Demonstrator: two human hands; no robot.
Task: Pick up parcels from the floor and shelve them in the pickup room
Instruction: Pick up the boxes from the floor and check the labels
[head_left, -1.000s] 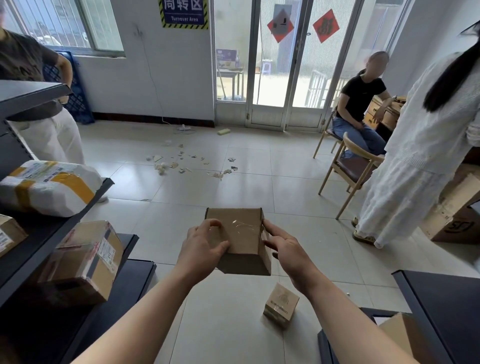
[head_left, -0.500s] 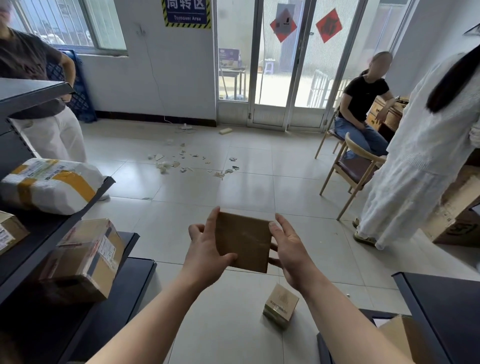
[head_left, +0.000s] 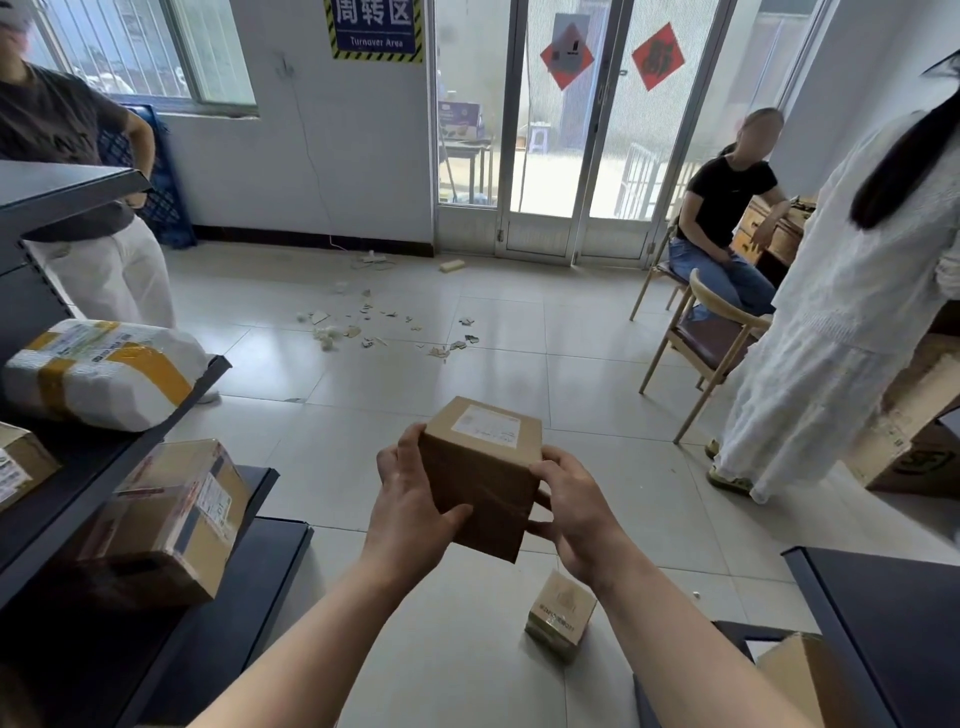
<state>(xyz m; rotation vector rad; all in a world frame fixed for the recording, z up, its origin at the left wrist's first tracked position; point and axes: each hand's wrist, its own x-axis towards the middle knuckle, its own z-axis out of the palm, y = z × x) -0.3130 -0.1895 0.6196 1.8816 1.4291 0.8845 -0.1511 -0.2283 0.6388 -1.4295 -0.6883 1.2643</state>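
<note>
I hold a brown cardboard parcel (head_left: 480, 475) in front of me at chest height, its white label face turned up and away. My left hand (head_left: 410, 499) grips its left side and my right hand (head_left: 576, 512) grips its right side. A smaller box (head_left: 561, 616) stands on the tiled floor just below my right wrist. The dark shelf unit (head_left: 156, 415) on my left carries a white bagged parcel (head_left: 104, 374) with yellow tape and a taped cardboard box (head_left: 176, 514) one level lower.
A second dark shelf (head_left: 872, 623) with an open carton (head_left: 800, 675) stands at the lower right. A person in white (head_left: 841, 322) stands at the right by a wooden chair (head_left: 706, 338). Another person sits by the glass doors; one more stands at far left. Paper scraps (head_left: 374, 327) litter the floor.
I have turned the parcel in my hands: the label face, hidden earlier, now shows on top. The hands stayed at about the same place.
</note>
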